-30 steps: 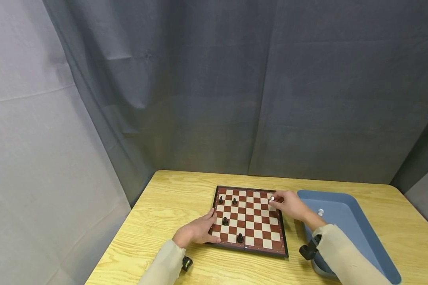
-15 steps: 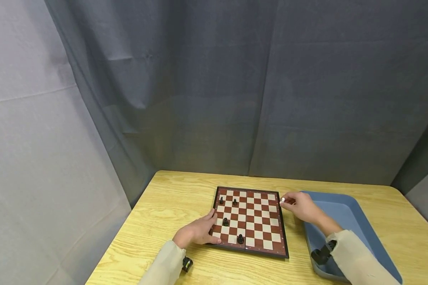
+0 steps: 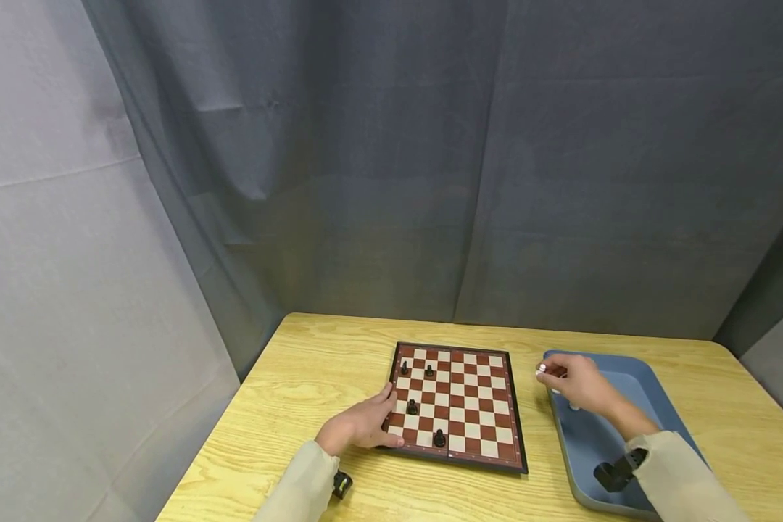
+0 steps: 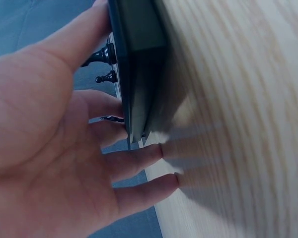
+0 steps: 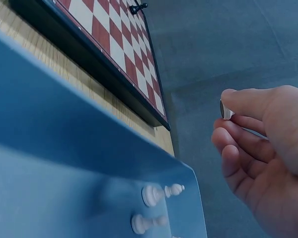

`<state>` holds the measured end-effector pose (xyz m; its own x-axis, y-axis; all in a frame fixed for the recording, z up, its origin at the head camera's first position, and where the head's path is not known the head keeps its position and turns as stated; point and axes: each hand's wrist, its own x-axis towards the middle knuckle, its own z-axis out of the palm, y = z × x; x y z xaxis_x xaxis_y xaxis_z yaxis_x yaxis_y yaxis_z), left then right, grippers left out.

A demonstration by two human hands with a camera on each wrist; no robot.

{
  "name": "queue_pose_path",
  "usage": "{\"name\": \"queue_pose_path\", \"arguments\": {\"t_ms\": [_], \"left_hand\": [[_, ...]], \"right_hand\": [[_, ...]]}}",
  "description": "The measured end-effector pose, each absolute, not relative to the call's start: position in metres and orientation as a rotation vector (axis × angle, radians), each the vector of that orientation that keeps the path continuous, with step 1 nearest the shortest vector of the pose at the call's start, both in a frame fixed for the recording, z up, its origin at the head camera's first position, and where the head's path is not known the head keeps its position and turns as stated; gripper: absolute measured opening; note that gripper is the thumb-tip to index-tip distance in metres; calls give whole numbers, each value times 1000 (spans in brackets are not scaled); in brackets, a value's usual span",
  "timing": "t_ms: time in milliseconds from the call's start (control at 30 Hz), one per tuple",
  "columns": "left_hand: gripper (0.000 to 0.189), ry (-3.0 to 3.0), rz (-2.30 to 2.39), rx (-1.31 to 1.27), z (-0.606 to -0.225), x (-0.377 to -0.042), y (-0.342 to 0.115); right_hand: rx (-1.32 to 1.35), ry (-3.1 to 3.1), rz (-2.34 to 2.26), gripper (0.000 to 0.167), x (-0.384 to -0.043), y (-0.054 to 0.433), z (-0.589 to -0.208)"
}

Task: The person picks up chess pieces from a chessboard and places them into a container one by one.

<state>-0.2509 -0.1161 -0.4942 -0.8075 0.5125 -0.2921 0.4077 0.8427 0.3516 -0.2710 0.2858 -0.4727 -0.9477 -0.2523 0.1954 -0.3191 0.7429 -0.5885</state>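
Between the thumb and fingertips of my right hand is a small white chess piece, its dark round base showing in the right wrist view. That hand hovers over the left rim of the blue tray. The red-and-white chessboard lies open on the table, carrying several black chess pieces on its left half. My left hand rests against the board's left edge with fingers spread. In the left wrist view, its thumb touches the board's rim and two fingertips touch the table.
Inside the tray stand white chess pieces, partly cut off in the right wrist view. A strip of wooden table separates board and tray. Grey curtains hang behind the table and a pale one at left.
My right hand has carried the white piece from the board's far right corner, rightward past the board's edge, to the tray. The left hand and the black pieces stay in place.
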Motion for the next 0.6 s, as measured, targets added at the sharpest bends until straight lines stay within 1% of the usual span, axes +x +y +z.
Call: {"name": "queue_pose_path", "arguments": {"t_ms": [333,600], "left_hand": [[89,2644,366,678,-495,-251,-115],[89,2647,366,679,-495,-251,-115]], "right_hand": [[420,-2861,994,19,-261,300,-470],[391,-2875,967,12,-257,315,-473]]}}
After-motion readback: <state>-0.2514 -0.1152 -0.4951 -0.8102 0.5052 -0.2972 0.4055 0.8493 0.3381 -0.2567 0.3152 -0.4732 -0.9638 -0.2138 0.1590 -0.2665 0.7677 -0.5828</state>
